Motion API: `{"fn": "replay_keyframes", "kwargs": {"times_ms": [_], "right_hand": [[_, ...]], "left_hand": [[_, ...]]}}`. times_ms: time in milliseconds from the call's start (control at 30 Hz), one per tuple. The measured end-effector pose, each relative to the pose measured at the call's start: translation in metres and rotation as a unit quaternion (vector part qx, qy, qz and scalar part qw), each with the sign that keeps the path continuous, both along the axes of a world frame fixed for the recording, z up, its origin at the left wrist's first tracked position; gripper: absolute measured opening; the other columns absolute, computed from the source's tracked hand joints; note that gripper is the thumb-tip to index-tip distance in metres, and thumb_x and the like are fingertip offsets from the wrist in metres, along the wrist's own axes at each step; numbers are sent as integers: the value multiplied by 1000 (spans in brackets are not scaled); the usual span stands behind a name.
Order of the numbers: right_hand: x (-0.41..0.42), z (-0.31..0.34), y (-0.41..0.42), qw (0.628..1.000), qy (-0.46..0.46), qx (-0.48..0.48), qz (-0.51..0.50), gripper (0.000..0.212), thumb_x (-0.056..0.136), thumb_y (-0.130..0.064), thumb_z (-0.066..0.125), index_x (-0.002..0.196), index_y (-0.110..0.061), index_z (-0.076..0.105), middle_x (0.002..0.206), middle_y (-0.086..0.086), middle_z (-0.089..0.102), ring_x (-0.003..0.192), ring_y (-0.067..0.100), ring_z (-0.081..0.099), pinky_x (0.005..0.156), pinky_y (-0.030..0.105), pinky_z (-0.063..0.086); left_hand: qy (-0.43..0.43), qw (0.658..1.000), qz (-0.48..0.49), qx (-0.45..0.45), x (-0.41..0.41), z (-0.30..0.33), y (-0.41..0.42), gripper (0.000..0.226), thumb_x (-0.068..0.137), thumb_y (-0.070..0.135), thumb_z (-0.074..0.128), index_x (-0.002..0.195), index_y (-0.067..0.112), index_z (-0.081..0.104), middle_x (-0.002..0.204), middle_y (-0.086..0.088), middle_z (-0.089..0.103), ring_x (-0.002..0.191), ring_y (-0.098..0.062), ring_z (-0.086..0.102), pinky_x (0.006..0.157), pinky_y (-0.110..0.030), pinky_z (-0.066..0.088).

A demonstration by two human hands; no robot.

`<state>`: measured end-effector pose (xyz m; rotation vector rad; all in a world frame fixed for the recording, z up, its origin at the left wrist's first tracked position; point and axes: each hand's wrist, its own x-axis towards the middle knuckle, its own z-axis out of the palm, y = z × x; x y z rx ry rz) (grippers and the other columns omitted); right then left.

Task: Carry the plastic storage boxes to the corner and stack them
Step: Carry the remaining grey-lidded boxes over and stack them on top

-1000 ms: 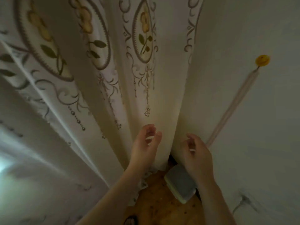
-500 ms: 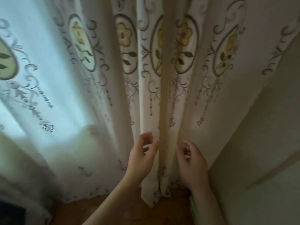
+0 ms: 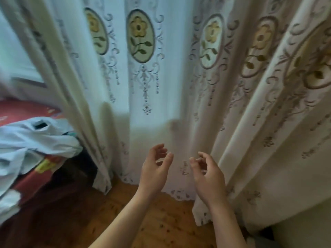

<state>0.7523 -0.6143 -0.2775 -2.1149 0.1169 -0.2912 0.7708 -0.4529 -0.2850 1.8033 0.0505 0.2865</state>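
You are holding your left hand [image 3: 155,171] and right hand [image 3: 208,177] up near each other, palms facing, each grip loosely curled and holding nothing. Ahead, from 10 to 2 o'clock, a flower-embroidered curtain [image 3: 161,90] is hanging to the wooden floor [image 3: 161,221]. At 9 o'clock white cloth [image 3: 34,140] is lying on a red bed [image 3: 23,110]. No storage box or readable writing is showing.

Curtain [image 3: 179,104] blocks ahead; bed [image 3: 32,167] crowds left; wooden floor [image 3: 161,221] open below

Embroidered cloth curtain [image 3: 179,86], speckled wood floor [image 3: 161,221], rumpled cloth bedding [image 3: 26,140]
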Motion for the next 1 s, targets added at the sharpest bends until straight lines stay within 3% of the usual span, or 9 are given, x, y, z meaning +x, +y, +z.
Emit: {"fn": "replay_keyframes", "kwargs": {"times_ms": [167,367,433,700,1000], "right_hand": [[-14,-1,75,998,-6,-1,69,57,86,-74,42,131,-39,50,100,-31,54,90,-10,55,63,7,41],[-33,4,166,983,-25,-11,180,50,90,-65,49,128,-32,56,97,-26,58,88,-12,56,59,4,42],[-37,5,184,977,-22,-6,211,46,93,-58,53,130,-30,56,97,-22,59,89,-12,55,61,3,43],[-40,6,255,939,-28,22,342,43,94,-49,58,130,-24,60,94,-16,64,90,-8,57,67,5,44],[-32,-2,315,883,-14,44,466,48,93,-54,55,132,-26,57,97,-15,65,90,-1,61,73,16,48]], "left_hand": [[9,996,83,-4,-50,-1,75,43,91,53,61,129,35,50,115,19,60,103,12,56,78,-1,42],[8,981,191,-32,-109,6,157,47,84,62,57,126,42,50,116,22,59,106,9,56,81,-10,48],[7,975,216,-44,-121,8,173,46,83,63,57,124,44,51,116,23,59,106,9,56,80,-7,46],[18,935,349,-54,-163,2,224,40,83,62,57,120,48,51,117,23,59,107,11,55,77,-8,46],[2,873,480,-81,-190,3,248,37,87,63,53,119,46,55,114,29,61,110,11,55,88,-18,45]]}}
